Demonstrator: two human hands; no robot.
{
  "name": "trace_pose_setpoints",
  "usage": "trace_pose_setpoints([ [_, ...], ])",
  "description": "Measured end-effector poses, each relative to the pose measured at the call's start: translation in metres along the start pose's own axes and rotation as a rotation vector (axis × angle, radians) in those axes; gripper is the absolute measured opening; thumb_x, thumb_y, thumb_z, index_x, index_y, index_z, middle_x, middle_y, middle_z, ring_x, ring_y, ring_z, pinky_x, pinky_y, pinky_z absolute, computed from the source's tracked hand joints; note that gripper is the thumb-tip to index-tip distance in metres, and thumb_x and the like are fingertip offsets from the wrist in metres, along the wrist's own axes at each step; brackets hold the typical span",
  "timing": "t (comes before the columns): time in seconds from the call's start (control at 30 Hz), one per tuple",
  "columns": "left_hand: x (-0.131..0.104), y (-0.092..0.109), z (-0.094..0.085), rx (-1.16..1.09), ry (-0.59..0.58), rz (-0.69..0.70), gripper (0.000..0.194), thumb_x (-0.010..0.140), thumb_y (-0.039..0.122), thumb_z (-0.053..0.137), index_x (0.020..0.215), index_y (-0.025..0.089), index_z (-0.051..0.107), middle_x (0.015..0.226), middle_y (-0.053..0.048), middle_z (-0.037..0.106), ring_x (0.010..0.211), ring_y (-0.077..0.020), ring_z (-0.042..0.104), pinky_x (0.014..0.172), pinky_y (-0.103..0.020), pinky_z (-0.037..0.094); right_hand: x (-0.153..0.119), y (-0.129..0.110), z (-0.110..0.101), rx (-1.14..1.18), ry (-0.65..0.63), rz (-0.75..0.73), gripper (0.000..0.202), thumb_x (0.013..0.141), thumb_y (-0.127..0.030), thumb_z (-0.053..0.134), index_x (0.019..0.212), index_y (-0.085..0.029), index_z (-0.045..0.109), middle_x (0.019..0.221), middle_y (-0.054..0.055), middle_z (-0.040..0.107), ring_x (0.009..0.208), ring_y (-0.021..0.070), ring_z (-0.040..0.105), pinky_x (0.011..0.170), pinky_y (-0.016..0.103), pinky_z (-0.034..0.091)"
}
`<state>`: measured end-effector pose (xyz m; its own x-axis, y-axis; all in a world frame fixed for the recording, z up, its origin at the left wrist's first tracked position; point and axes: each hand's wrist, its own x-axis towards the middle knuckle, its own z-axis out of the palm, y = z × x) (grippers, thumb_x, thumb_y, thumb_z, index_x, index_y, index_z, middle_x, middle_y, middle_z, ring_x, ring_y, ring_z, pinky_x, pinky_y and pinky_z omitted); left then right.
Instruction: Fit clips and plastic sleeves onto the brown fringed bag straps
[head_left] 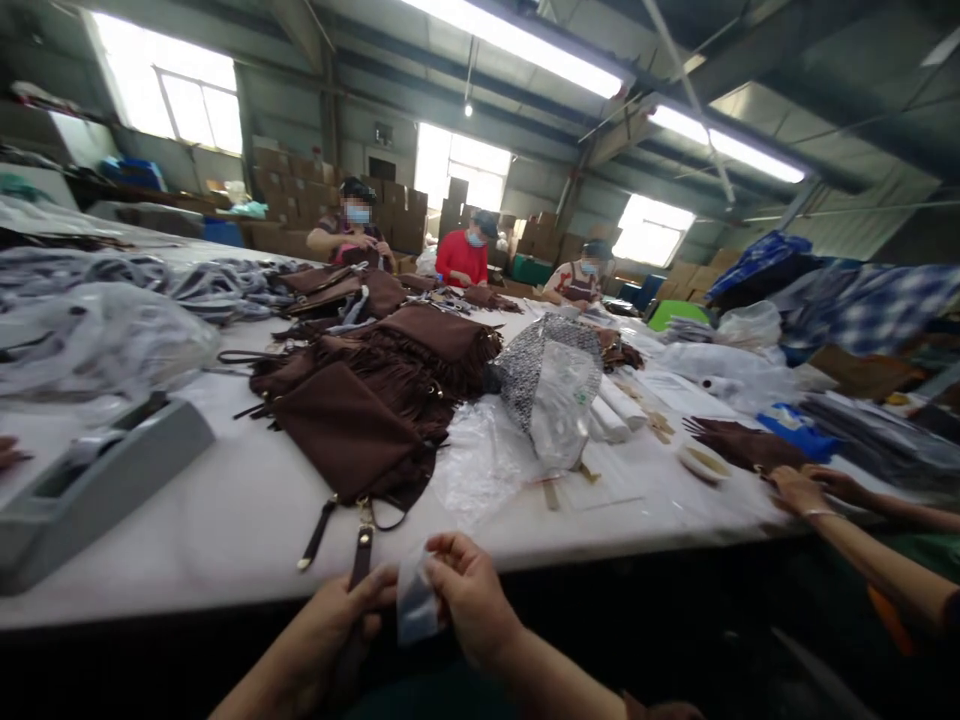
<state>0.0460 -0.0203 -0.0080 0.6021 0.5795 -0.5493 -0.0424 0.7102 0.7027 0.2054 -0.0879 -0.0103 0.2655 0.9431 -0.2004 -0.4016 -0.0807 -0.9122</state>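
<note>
Plastic bag (415,602) is up at the front edge of the worktop (187,565), with the fingers of the right hand (478,607) pinching it and those of the left hand (328,627) clamped on a brown strap (363,550). The strap's top is bare, so this bit looks half done, and lots of brown bags (341,430) lie in a heap behind

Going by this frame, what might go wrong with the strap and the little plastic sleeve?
The plastic sleeve, pinched by the right hand at the front edge of the table, might slip and drop. The left hand holds the strap; a hard tug might drag the brown bag off its pile.
</note>
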Motion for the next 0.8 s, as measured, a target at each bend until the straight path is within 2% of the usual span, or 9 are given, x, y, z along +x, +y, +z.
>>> trace_pose_setpoints([
  [0.07,-0.004,-0.002,-0.001,-0.060,-0.134,0.018,0.046,0.069,0.053,0.081,0.081,0.013,0.064,0.063,-0.005,0.062,0.055,-0.0171,0.060,0.053,-0.027,0.050,-0.014,0.013,0.016,-0.036,-0.123,0.059,0.040,0.072,-0.038,0.074,0.100,-0.015,0.057,0.059,-0.007,0.051,0.038,0.0055,0.040,0.036,0.017,0.032],
  [0.13,-0.005,-0.004,-0.008,-0.120,-0.117,0.034,0.048,0.065,0.045,0.087,0.092,0.013,0.064,0.063,-0.004,0.062,0.059,-0.0193,0.062,0.057,-0.029,0.052,-0.024,0.021,0.022,-0.092,-0.224,0.085,0.037,0.074,-0.036,0.072,0.101,-0.013,0.060,0.058,-0.006,0.052,0.039,0.0059,0.041,0.038,0.018,0.032],
  [0.2,-0.004,-0.005,-0.018,-0.145,0.006,0.054,0.063,0.057,0.036,0.092,0.107,0.015,0.061,0.058,0.002,0.058,0.049,-0.0115,0.054,0.048,-0.019,0.042,-0.030,0.027,0.018,-0.153,-0.278,0.093,0.035,0.074,-0.031,0.070,0.104,-0.013,0.062,0.058,-0.006,0.052,0.039,0.0058,0.040,0.040,0.018,0.032],
  [0.27,-0.002,-0.005,-0.026,-0.133,0.098,0.080,0.072,0.055,0.035,0.093,0.115,0.015,0.059,0.050,0.008,0.049,0.041,-0.0055,0.041,0.041,-0.013,0.028,-0.033,0.033,0.009,-0.233,-0.294,0.091,0.036,0.072,-0.024,0.067,0.107,-0.013,0.063,0.059,-0.006,0.052,0.042,0.0057,0.041,0.043,0.018,0.033],
  [0.33,0.000,-0.004,-0.030,-0.103,0.110,0.094,0.073,0.057,0.037,0.092,0.118,0.016,0.057,0.049,0.009,0.046,0.040,-0.0043,0.036,0.039,-0.012,0.024,-0.036,0.040,-0.003,-0.350,-0.297,0.082,0.040,0.071,-0.017,0.064,0.110,-0.014,0.064,0.060,-0.006,0.052,0.047,0.0059,0.042,0.047,0.017,0.032],
  [0.5,0.004,-0.006,-0.026,-0.069,0.075,0.105,0.070,0.060,0.034,0.090,0.118,0.016,0.056,0.055,0.008,0.048,0.042,-0.0037,0.035,0.040,-0.013,0.024,-0.043,0.053,-0.025,-0.659,-0.323,0.061,0.047,0.067,-0.009,0.059,0.111,-0.019,0.069,0.069,-0.004,0.056,0.059,0.0075,0.045,0.053,0.017,0.034],
  [0.67,0.005,-0.011,-0.023,-0.056,0.032,0.081,0.068,0.061,0.035,0.090,0.116,0.015,0.056,0.052,0.009,0.045,0.045,-0.0048,0.037,0.043,-0.014,0.026,-0.048,0.029,-0.031,-0.727,-0.388,0.150,0.051,0.068,-0.012,0.064,0.118,-0.023,0.070,0.084,0.000,0.067,0.070,0.0128,0.057,0.062,0.020,0.043],
  [0.73,0.003,-0.011,-0.020,-0.059,0.017,0.066,0.067,0.062,0.036,0.090,0.116,0.016,0.056,0.051,0.009,0.044,0.044,-0.0053,0.037,0.044,-0.015,0.026,-0.045,0.015,-0.029,-0.666,-0.412,0.095,0.046,0.069,-0.023,0.073,0.115,-0.025,0.072,0.101,0.003,0.069,0.087,0.0187,0.062,0.075,0.024,0.047],
  [0.8,0.001,-0.010,-0.016,-0.047,0.022,0.068,0.063,0.061,0.035,0.090,0.113,0.017,0.058,0.051,0.009,0.044,0.043,-0.0060,0.038,0.043,-0.015,0.028,-0.037,0.005,-0.023,-0.532,-0.389,0.024,0.041,0.071,-0.039,0.076,0.110,-0.024,0.074,0.105,0.005,0.068,0.094,0.0209,0.062,0.082,0.027,0.047],
])
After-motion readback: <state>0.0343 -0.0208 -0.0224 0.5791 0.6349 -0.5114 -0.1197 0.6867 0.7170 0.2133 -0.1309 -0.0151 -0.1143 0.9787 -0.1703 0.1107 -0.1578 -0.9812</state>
